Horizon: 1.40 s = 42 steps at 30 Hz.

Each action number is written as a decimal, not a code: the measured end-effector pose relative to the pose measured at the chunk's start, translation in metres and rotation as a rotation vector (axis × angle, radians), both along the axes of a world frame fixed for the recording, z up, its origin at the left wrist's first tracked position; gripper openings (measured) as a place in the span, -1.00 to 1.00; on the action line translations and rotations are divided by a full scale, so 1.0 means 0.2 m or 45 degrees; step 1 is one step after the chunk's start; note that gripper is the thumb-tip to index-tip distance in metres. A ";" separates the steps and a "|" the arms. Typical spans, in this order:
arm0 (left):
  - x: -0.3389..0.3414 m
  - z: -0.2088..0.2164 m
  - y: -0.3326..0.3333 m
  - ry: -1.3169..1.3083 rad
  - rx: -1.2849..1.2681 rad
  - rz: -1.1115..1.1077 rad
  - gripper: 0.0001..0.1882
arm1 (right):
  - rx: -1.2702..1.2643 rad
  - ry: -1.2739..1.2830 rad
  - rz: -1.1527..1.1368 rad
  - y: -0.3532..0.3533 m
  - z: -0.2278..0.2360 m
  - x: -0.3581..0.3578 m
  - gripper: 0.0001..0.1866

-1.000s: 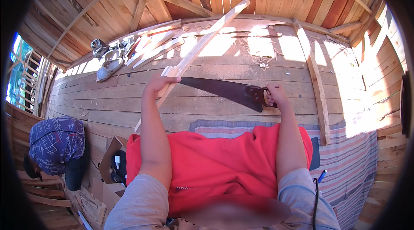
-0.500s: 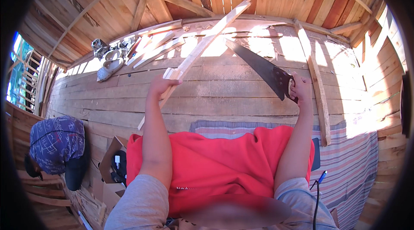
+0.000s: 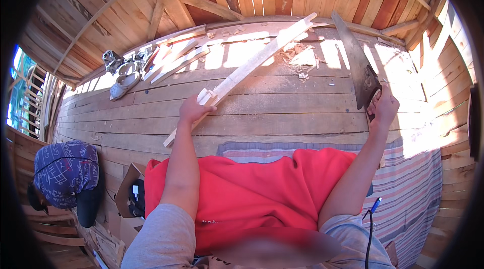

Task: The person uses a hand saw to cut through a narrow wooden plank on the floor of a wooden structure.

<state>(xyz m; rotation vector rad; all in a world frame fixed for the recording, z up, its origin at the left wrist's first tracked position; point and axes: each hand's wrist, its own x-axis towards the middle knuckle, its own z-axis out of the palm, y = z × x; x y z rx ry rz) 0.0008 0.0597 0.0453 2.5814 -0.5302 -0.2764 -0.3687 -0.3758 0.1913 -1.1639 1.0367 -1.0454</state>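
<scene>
My left hand (image 3: 194, 110) is closed around a long pale wooden batten (image 3: 252, 64), which slants away to the far right. A short wood piece (image 3: 205, 96) lies against the batten at my thumb. The batten's near end shows just beyond my left forearm. Off to the right, my right hand (image 3: 384, 107) grips the handle of a handsaw (image 3: 357, 57). Its blade points away from me, tilted a little left, and stands apart from the batten. My fingers hide part of the dark handle.
Wood shavings (image 3: 301, 60) lie on the plank floor (image 3: 262, 123). Grey clogs (image 3: 124, 83) and loose wood strips (image 3: 180, 64) are at the far left. A striped mat (image 3: 408, 183) spreads to the right. Near left are an open cardboard box (image 3: 127, 188) and a patterned blue bag or garment (image 3: 66, 173).
My right hand has moved right with the saw, whose blade has swung more upright and away from the batten. The batten's far end has shifted right and slightly nearer.
</scene>
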 end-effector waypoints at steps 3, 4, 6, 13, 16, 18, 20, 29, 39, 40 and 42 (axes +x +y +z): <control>-0.11 0.07 -0.13 -0.057 0.145 -0.071 -0.23 | -0.061 -0.065 -0.043 -0.01 0.03 -0.02 -0.47; -0.13 0.07 -0.16 -0.078 0.195 -0.096 -0.24 | -0.063 -0.086 -0.028 0.00 0.03 -0.02 -0.47; -0.14 0.02 -0.18 -0.095 0.202 -0.090 -0.23 | -0.066 -0.112 0.025 0.03 0.05 0.01 -0.47; -0.20 -0.10 -0.24 -0.158 0.183 -0.056 -0.27 | 0.058 -0.111 0.343 0.39 0.10 0.28 -0.46; -0.18 -0.15 -0.22 -0.326 0.119 -0.159 -0.29 | 0.172 -0.062 0.488 0.56 0.04 0.42 -0.45; -0.18 -0.15 -0.24 -0.239 0.183 -0.111 -0.29 | 0.146 -0.012 0.606 0.67 -0.06 0.51 -0.44; -0.21 -0.13 -0.28 -0.198 0.198 -0.088 -0.28 | 0.110 0.022 0.690 0.76 -0.20 0.58 -0.49; -0.21 -0.11 -0.27 -0.149 0.225 0.012 -0.30 | -0.155 0.200 0.889 1.04 -0.62 0.74 -0.45; -0.22 -0.08 -0.29 -0.076 0.213 0.066 -0.30 | -0.182 0.229 0.900 1.09 -0.66 0.80 -0.43; -0.22 -0.08 -0.29 -0.073 0.221 0.073 -0.30 | -0.215 0.241 0.918 1.09 -0.66 0.80 -0.43; -0.20 -0.10 -0.28 -0.078 0.235 0.077 -0.31 | -0.258 0.248 0.944 1.10 -0.66 0.80 -0.43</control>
